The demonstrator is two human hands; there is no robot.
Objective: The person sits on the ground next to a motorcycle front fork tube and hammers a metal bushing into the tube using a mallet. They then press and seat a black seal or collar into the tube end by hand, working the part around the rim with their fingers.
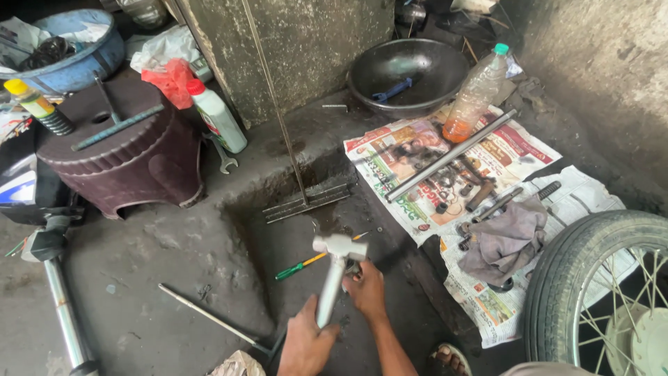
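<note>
My left hand (pixel 306 346) grips the handle of a silver metal hammer (pixel 335 267), whose head is raised over the dark concrete floor. My right hand (pixel 366 289) is closed just beyond the hammer handle, low on the floor, around a small dark part that I cannot make out. A screwdriver with a green and yellow handle (pixel 300 264) lies on the floor just left of the hammer head.
A brown plastic stool (pixel 125 163) stands at left with a white bottle (pixel 218 116) beside it. Newspaper (pixel 487 181) at right carries a long metal tube (pixel 452 154), small parts and a grey rag (pixel 504 238). A spoked wheel (pixel 591 292) sits at right, a black pan (pixel 407 73) behind.
</note>
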